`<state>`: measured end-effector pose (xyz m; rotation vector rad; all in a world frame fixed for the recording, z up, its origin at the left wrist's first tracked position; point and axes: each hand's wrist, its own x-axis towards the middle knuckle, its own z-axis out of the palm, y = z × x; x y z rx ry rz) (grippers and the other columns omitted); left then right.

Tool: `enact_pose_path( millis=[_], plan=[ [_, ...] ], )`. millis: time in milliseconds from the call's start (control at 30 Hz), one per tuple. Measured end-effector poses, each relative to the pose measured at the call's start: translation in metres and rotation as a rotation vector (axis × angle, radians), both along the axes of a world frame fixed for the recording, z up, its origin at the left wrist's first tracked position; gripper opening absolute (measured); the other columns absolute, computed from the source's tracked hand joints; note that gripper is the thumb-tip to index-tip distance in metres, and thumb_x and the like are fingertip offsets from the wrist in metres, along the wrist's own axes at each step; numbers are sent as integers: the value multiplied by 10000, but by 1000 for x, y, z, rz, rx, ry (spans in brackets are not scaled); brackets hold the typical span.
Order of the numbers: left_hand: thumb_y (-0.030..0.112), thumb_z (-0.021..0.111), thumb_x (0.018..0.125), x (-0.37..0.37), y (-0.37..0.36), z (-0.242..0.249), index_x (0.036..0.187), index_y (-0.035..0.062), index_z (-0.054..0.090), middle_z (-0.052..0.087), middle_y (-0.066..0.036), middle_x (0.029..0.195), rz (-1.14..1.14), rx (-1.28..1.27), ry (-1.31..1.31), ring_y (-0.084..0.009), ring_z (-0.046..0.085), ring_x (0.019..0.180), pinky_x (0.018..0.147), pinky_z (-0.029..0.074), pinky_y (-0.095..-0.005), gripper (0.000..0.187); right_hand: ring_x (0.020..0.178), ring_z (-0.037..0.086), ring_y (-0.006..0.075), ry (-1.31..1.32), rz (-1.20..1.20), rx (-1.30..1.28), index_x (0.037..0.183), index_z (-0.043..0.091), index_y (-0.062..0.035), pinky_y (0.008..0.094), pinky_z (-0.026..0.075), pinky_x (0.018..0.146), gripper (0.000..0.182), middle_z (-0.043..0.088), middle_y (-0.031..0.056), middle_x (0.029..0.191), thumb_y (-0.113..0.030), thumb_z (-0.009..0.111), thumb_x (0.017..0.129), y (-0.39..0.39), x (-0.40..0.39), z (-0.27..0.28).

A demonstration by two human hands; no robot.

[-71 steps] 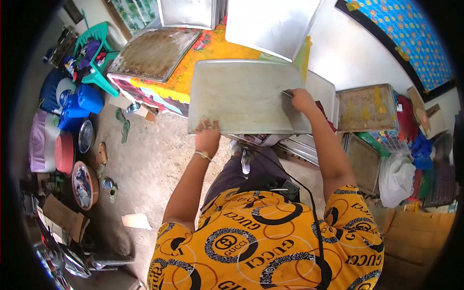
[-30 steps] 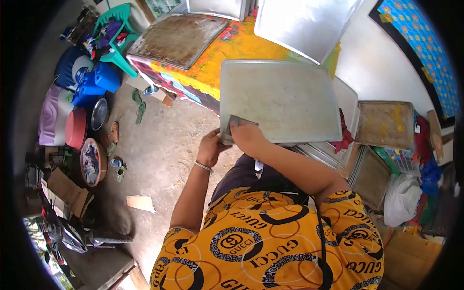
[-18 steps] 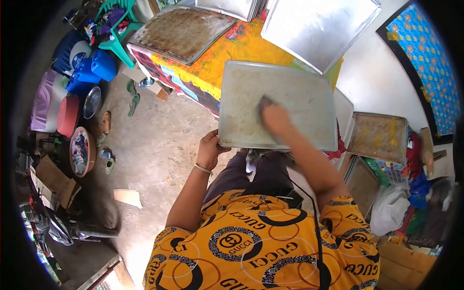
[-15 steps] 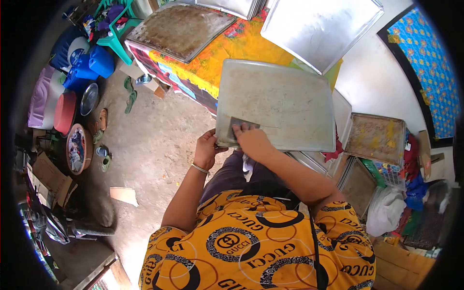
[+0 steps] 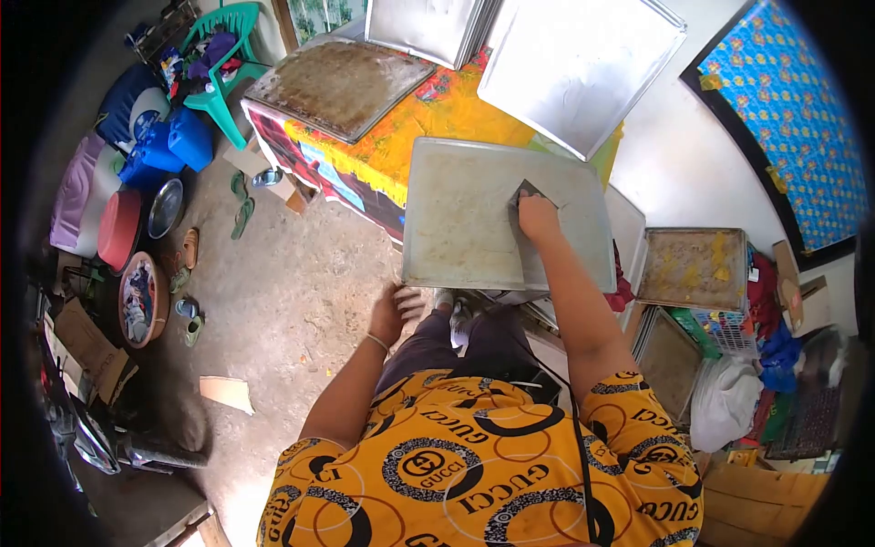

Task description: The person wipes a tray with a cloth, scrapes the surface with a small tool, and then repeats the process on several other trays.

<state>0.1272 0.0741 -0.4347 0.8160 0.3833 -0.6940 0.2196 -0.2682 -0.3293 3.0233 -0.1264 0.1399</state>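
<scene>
The broad metal tray (image 5: 474, 219), stiff, thin and probably light yet awkward, juts past the near edge of the yellow-clothed surface (image 5: 428, 105), best held by its rims, while the right hand (image 5: 538, 217) presses a scraper (image 5: 522, 194) on it, grip closed, and the left hand (image 5: 394, 310) hangs open below.

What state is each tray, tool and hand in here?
Metal tray: flat, grimy, partly scraped.
Scraper: pressed on the tray.
Right hand: gripping the scraper.
Left hand: off the tray, holding nothing.
Crusted tray: lying on the table, dirty.
Clean tray: shiny, tilted.
</scene>
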Motion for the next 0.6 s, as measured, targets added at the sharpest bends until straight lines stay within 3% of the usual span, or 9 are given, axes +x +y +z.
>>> enact_pose_path(
  millis=[67,133,200,233,300,433,533,600],
  plan=[
    [432,454,903,-43,16,-50,1298,60,443,580,-179,1176,-805,972,-780,-305,573,1065,913,444,-403,543,807,638,355,144,-45,47,1049,602,-21,458,507,693,279,659,181,878,-78,451,822,4,-2,17],
    [431,425,904,-59,29,-66,1405,118,353,424,-193,1369,-1081,714,-544,-275,459,1224,1030,350,-343,595,804,638,352,160,23,75,1046,609,-27,454,506,698,280,660,176,875,-78,465,812,9,-13,22],
    [393,448,916,-57,36,-64,1415,99,318,421,-169,1377,-1003,475,-92,-268,430,1249,1017,377,-331,594,799,637,349,180,65,85,1067,612,-47,449,504,704,302,660,173,876,-78,478,798,16,-30,31],
    [394,452,916,-60,38,-64,1421,108,308,414,-162,1384,-1011,463,-71,-264,430,1250,1012,385,-329,598,796,636,349,191,76,81,1088,611,-63,447,502,707,326,660,172,878,-78,484,789,23,-38,34],
    [397,459,914,-60,37,-17,1432,126,289,399,-149,1397,-1016,440,-31,-256,429,1252,1001,402,-324,608,791,632,350,215,97,93,1119,613,-95,446,499,716,376,657,176,878,-75,494,764,27,-53,46],
    [362,473,918,-68,47,-69,1434,137,293,414,-150,1386,-874,365,14,-258,508,1176,979,424,-331,590,803,631,353,180,189,199,1090,649,-145,445,501,732,393,656,175,884,-75,501,732,19,-64,50],
    [439,434,915,-82,53,-48,1369,140,420,520,-155,1286,-783,399,-22,-272,567,1086,935,447,-339,544,814,631,353,186,225,232,1087,663,-177,444,503,737,407,656,172,896,-78,499,728,9,-72,52],
    [403,439,913,-94,60,-56,1238,105,543,595,-156,1163,-572,424,46,-289,606,996,885,470,-362,453,818,629,351,189,225,233,1094,666,-199,443,504,739,423,655,171,900,-77,495,727,8,-74,53]
  ],
)
